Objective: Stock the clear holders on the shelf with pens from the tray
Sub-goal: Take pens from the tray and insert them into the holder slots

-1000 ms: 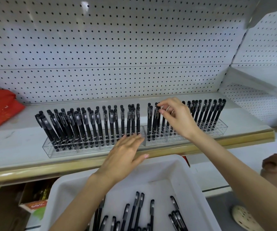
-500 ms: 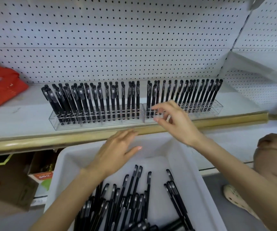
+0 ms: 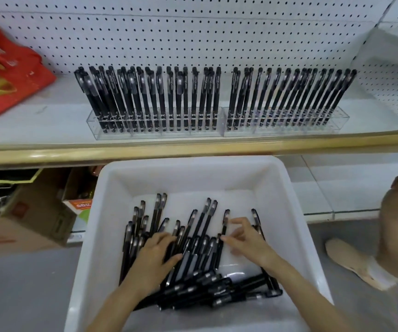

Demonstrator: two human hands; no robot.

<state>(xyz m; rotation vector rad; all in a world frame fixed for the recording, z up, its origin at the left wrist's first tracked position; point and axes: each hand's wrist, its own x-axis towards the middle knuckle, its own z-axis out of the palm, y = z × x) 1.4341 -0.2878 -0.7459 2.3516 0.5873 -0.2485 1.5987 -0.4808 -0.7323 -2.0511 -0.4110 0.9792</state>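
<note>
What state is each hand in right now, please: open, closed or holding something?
Left hand: open, resting on loose pens.
Right hand: blurred fingers at one pen; grip cannot be told.

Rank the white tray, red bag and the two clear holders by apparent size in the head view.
1. white tray, nearest the camera
2. red bag, cut off at the frame edge
3. left clear holder and right clear holder look alike; not ranked

We see matt black plastic pens (image 3: 194, 238), a smooth white plastic tray (image 3: 193, 173), glossy clear acrylic holders (image 3: 217, 134), and a brown cardboard box (image 3: 32, 224).
</note>
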